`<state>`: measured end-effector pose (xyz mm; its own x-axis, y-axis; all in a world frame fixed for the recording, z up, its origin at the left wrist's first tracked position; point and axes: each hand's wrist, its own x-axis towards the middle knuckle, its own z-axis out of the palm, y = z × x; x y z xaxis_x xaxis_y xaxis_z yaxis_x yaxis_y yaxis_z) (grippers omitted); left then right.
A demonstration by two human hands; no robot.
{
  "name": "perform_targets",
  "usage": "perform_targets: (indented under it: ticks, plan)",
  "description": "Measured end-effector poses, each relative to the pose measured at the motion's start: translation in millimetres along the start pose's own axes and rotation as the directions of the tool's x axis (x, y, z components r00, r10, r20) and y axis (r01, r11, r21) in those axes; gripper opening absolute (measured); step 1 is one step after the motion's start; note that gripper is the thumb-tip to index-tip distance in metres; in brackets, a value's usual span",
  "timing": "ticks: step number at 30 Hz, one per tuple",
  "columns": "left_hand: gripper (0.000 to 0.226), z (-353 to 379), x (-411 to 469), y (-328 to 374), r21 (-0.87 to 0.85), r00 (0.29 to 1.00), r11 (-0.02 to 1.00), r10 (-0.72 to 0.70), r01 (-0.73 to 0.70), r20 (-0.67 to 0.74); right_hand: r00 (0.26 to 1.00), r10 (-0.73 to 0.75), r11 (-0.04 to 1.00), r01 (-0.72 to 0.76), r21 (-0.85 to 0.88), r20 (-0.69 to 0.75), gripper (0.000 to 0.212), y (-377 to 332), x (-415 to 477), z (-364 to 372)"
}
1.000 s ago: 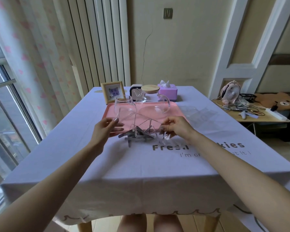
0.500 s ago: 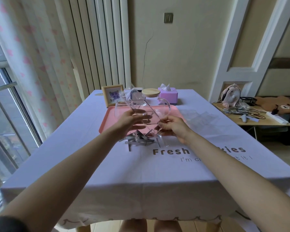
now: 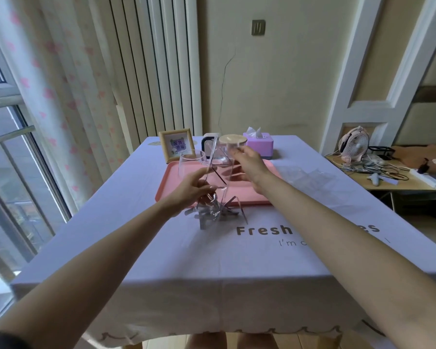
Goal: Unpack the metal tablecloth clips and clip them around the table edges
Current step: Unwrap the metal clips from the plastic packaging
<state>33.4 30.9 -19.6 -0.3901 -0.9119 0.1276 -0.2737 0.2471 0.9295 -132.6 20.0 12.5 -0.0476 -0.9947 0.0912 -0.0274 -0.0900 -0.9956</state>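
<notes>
A pile of metal tablecloth clips (image 3: 213, 213) lies on the lilac tablecloth (image 3: 212, 260), just in front of the pink tray. Above the pile I hold a clear plastic package (image 3: 220, 172) tilted up on end. My left hand (image 3: 193, 190) grips its lower part right over the clips. My right hand (image 3: 247, 163) pinches its upper end, higher and farther back. Some clips show through the bottom of the plastic; I cannot tell whether they are inside it or behind it.
A pink tray (image 3: 258, 197) holds a glass cup (image 3: 190, 163) and a glass teapot with a wooden lid (image 3: 233, 139). Behind stand a photo frame (image 3: 176, 144) and a purple tissue box (image 3: 258, 144). Crumpled clear wrap (image 3: 308, 176) lies right. A side table with a fan (image 3: 354, 144) stands beyond.
Both hands have lifted the clear package off the cloth and tipped it upright; the right hand rose up and back. The clip pile stays on the cloth.
</notes>
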Motion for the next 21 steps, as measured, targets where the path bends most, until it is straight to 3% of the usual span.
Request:
perform_targets:
  ticks: [5, 9, 14, 17, 21]
  plan:
    - [0.032, -18, -3, -6, 0.028, 0.975, 0.995, 0.095, -0.091, -0.199, 0.995, -0.087, 0.995, 0.089, 0.047, -0.039, 0.018, -29, 10, 18]
    - [0.029, -37, -11, -17, -0.048, 0.935, 0.996, 0.059, -0.081, -0.350, 0.993, -0.116, 0.993, 0.116, -0.026, 0.000, 0.019, -49, 17, 38]
    - [0.031, -52, -32, -48, -0.017, 0.981, 0.999, -0.031, 0.028, -0.193, 0.984, -0.173, 0.978, 0.177, -0.108, 0.048, 0.023, -49, 22, 67]
    - [0.025, -53, -39, -59, 0.024, 0.972, 0.999, -0.042, 0.049, -0.232, 0.979, -0.197, 0.973, 0.202, -0.112, 0.059, 0.024, -48, 23, 79]
    - [0.021, -56, -42, -71, 0.061, 0.964, 0.995, -0.061, 0.080, -0.259, 0.966, -0.258, 0.944, 0.260, -0.205, 0.036, 0.006, -52, 21, 85]
